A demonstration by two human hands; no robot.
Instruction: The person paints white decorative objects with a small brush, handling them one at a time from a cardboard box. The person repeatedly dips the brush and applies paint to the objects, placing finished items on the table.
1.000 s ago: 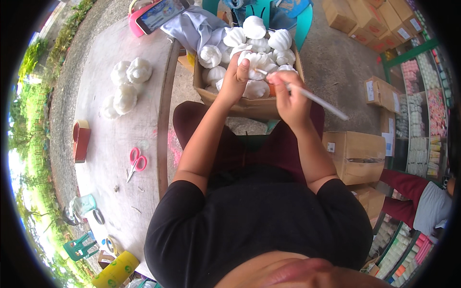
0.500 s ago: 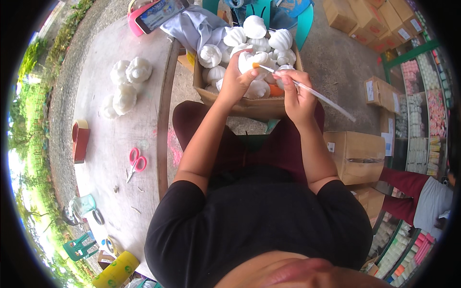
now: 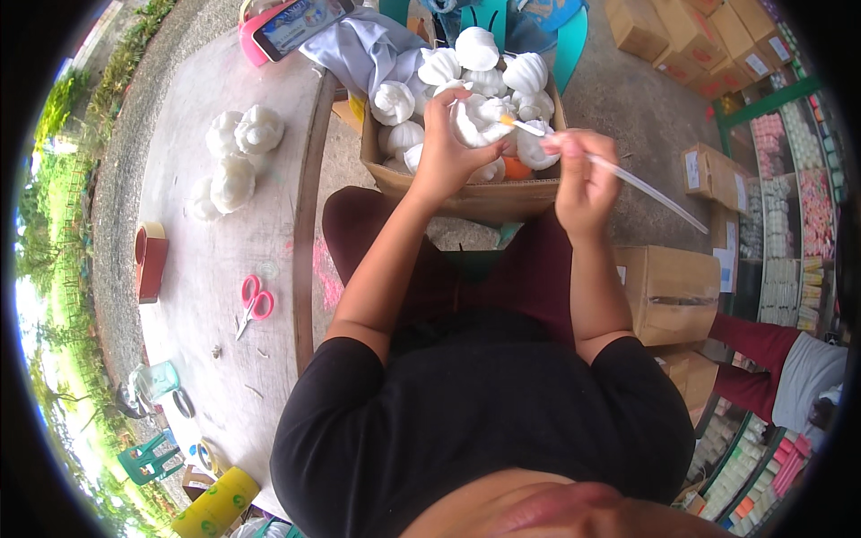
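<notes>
My left hand [image 3: 439,161] is closed around a white, ridged, pumpkin-like piece [image 3: 478,123], thumb on its near side and fingers on its left. Pinched in my right hand [image 3: 587,184] is a paintbrush [image 3: 659,195] with a long clear handle trailing to the lower right. Its orange-yellow bristles are at the right edge of the piece; whether they touch it I cannot tell. Below and around my hands, a cardboard box [image 3: 471,206] is filled with similar white ridged pieces [image 3: 477,50]. Something orange [image 3: 517,169] shows low in the box.
On the table [image 3: 202,305] to my left are more white pieces [image 3: 235,184], pink scissors [image 3: 257,300], a tape roll [image 3: 151,262] and a phone [image 3: 303,24]. Cardboard boxes [image 3: 673,291] and stocked shelves [image 3: 780,206] stand right, near another person's legs [image 3: 753,359].
My right hand has drawn the brush to the right, so its tip has gone from the middle of the white piece to its right edge. The piece has turned a little in my left hand.
</notes>
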